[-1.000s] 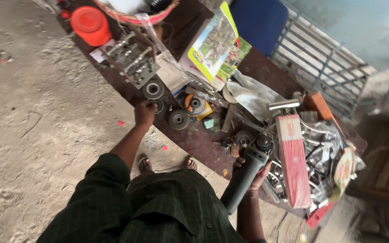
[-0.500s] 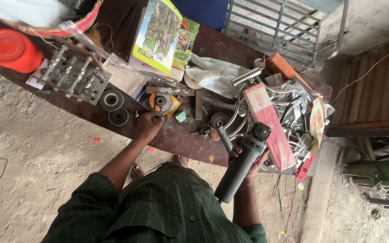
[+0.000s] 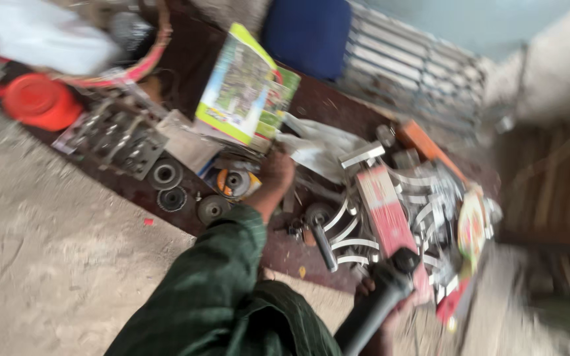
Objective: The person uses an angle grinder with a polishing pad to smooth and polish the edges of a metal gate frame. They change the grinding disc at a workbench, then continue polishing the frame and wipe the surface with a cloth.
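Workbench (image 3: 186, 79) seen from above, dark brown and crowded, read from left to right. At the far left lie a red lid (image 3: 37, 100) and a grey rack of metal parts (image 3: 117, 135); just right of these, three dark round discs (image 3: 183, 194) sit near the bench's front edge. A green-and-yellow printed box (image 3: 242, 86) leans behind them. Left hand (image 3: 276, 173), on a green-sleeved arm, reaches over the bench just beside an orange-and-yellow disc (image 3: 235, 182); motion blur hides the fingers, so whether they are closed on anything cannot be told. Further right, curved bright metal strips (image 3: 351, 227) and a red carton (image 3: 384, 211) lie among blurred hardware. Right hand (image 3: 390, 306), at the lower right near the bench's front edge, is wrapped around the body of a dark grey angle grinder (image 3: 377, 303), its head pointing up toward the carton. The grinder's lower end is cut off by the frame's bottom edge, and the whole view is smeared.
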